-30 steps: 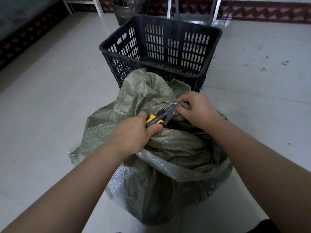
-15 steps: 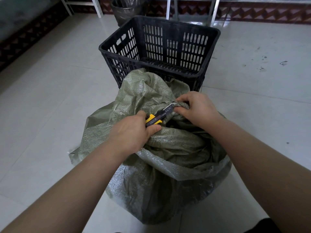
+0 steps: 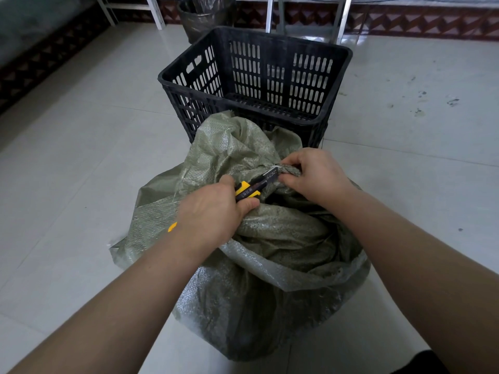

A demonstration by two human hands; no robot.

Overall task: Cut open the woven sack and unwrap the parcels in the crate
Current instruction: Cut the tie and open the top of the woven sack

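Olive-green woven plastic sack [image 3: 259, 279] sits bulging on pale tiled floor [image 3: 81, 163], its gathered neck twisted toward the far side. Left hand [image 3: 210, 211] wraps its fingers round a yellow-and-black utility knife [image 3: 249, 188]; the knife's yellow butt end pokes out behind the wrist. Blade end points up and right, reaching the bunched neck of the sack. Right hand [image 3: 313, 176] pinches that twisted neck between thumb and curled fingers, just beside the knife tip. Whether the blade has entered the weave, cannot tell.

Black slotted plastic crate [image 3: 334, 76] stands directly behind the sack, touching or nearly touching it; no parcels visible in the part of the crate that shows. Dark bin lined with plastic [image 3: 205, 14] stands beyond the crate, near white metal frame legs [image 3: 155, 12].
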